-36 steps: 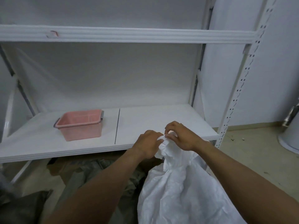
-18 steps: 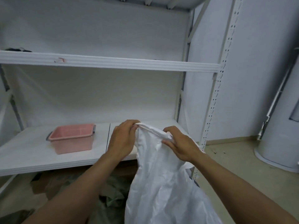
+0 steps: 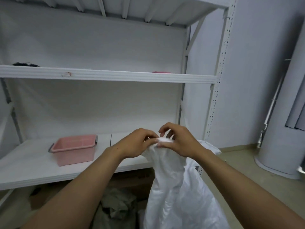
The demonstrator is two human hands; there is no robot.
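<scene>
Pink bin [image 3: 74, 150] sits on the lower shelf [image 3: 24, 171], left of middle, well apart from the work. Left hand [image 3: 137, 145] and right hand [image 3: 180, 142] each hold a pinching grip on the bunched mouth of the white sack [image 3: 178, 199], which hangs before the shelf's front right corner. Sack is likely thin, soft, light and slippery, so best held at that gathered neck; crumpled grey wrap [image 3: 118, 207] below and the shelf post [image 3: 212, 113] crowd it.
</scene>
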